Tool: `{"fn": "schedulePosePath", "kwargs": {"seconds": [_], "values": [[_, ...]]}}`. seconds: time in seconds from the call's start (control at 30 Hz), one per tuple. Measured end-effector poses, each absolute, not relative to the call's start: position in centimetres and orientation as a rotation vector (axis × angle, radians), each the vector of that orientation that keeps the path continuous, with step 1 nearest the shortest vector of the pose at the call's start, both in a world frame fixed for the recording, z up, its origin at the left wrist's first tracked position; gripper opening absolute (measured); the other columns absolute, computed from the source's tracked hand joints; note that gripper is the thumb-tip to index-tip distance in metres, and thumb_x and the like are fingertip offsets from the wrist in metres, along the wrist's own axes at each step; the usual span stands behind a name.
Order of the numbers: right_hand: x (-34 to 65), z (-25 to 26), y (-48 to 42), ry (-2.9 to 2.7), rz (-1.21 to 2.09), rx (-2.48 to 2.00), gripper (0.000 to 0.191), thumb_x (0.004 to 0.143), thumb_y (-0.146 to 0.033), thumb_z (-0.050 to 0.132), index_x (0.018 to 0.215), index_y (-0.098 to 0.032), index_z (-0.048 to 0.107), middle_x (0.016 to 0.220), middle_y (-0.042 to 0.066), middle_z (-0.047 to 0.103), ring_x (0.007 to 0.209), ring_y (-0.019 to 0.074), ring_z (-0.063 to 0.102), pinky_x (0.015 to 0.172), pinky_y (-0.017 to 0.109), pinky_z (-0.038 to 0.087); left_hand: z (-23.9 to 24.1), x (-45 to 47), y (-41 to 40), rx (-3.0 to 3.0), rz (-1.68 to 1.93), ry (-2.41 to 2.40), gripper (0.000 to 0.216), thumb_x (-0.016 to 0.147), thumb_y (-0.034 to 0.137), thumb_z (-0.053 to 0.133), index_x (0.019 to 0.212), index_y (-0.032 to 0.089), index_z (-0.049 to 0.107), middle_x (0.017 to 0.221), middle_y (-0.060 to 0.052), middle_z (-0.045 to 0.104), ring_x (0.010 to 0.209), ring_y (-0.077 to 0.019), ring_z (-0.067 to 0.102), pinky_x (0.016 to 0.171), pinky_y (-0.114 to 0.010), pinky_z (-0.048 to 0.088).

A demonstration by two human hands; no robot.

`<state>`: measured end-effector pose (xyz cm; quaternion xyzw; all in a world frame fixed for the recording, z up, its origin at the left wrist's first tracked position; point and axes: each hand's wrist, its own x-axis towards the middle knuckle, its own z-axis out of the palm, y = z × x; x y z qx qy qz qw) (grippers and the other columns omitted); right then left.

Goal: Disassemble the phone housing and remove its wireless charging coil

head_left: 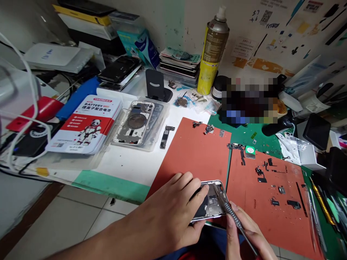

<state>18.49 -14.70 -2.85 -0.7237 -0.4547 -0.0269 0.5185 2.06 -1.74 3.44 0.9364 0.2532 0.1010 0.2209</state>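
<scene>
My left hand [181, 202] grips a phone housing [214, 202] near the front edge of the red mat, its fingers over the left part and the thumb below. The housing is an opened frame with a light rim and a grey metal inside. In my right hand [244, 229] is a slim blade tool [234, 215] with a ribbed metal handle. Its narrow tip reaches inside the housing, near the upper right corner; whether it touches the metal I cannot tell. The palm-side fingers of both hands are partly hidden.
Small phone parts [261, 173] lie scattered on the right red mat [244, 213]. A logic board [166, 136], another phone housing [135, 122] and a battery box [86, 126] stand to the left. A yellow spray can [213, 54] is at the back; several tools [322, 202] line the right edge.
</scene>
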Motion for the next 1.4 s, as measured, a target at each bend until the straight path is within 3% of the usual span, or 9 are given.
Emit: {"fn": "schedulePosePath", "kwargs": {"seconds": [0.17, 0.33, 0.57, 0.83, 1.07, 1.4], "values": [[18.4, -2.3, -14.0, -1.129, -0.065, -1.677, 0.029, 0.082, -0.011, 0.086, 0.076, -0.02, 0.059, 0.098, 0.007, 0.082, 0.084, 0.0267, 0.082, 0.068, 0.035, 0.07, 3.9, 2.5, -1.1, 2.583, 0.287, 0.671, 0.048, 0.09, 0.02, 0.063, 0.137, 0.008, 0.06, 0.116, -0.017, 0.066, 0.107, -0.0331, 0.06, 0.099, -0.054, 0.059], [17.0, -1.2, -13.1, -0.983, -0.033, -1.727, 0.023, 0.085, -0.016, 0.084, 0.08, -0.021, 0.062, 0.098, 0.008, 0.082, 0.086, 0.0273, 0.082, 0.071, 0.039, 0.07, 4.2, 2.5, -0.9, 2.607, 0.35, 0.661, 0.048, 0.09, 0.018, 0.062, 0.136, 0.006, 0.06, 0.113, -0.017, 0.066, 0.104, -0.032, 0.061, 0.096, -0.052, 0.06], [17.0, -0.5, -12.7, -0.972, -0.049, -1.769, 0.023, 0.087, -0.014, 0.081, 0.076, -0.021, 0.062, 0.094, 0.007, 0.082, 0.083, 0.0248, 0.081, 0.072, 0.037, 0.069, 4.5, 2.5, -0.7, 2.605, 0.35, 0.663, 0.047, 0.088, 0.018, 0.063, 0.133, 0.005, 0.061, 0.113, -0.017, 0.065, 0.105, -0.0331, 0.061, 0.095, -0.053, 0.06], [19.5, -1.9, -13.9, -1.246, -0.055, -1.682, 0.028, 0.078, -0.011, 0.088, 0.078, -0.021, 0.062, 0.101, 0.008, 0.082, 0.084, 0.0248, 0.081, 0.071, 0.034, 0.069, 4.5, 2.7, -0.6, 2.604, 0.305, 0.658, 0.048, 0.088, 0.018, 0.063, 0.135, 0.006, 0.058, 0.115, -0.019, 0.065, 0.105, -0.0334, 0.061, 0.094, -0.054, 0.06], [19.8, -1.7, -13.7, -1.322, -0.079, -1.678, 0.025, 0.081, -0.011, 0.086, 0.079, -0.021, 0.063, 0.1, 0.007, 0.082, 0.083, 0.0245, 0.082, 0.071, 0.033, 0.069, 4.6, 2.6, -0.5, 2.577, 0.308, 0.65, 0.047, 0.088, 0.018, 0.063, 0.134, 0.013, 0.057, 0.112, -0.015, 0.063, 0.104, -0.0324, 0.06, 0.095, -0.053, 0.059], [19.5, -1.7, -13.7, -1.285, -0.06, -1.689, 0.025, 0.082, -0.011, 0.085, 0.08, -0.021, 0.061, 0.102, 0.006, 0.082, 0.087, 0.0242, 0.082, 0.073, 0.033, 0.069, 4.6, 2.7, -0.5, 2.563, 0.317, 0.662, 0.048, 0.089, 0.021, 0.064, 0.136, 0.01, 0.058, 0.113, -0.015, 0.064, 0.106, -0.0333, 0.06, 0.096, -0.054, 0.059]]}}
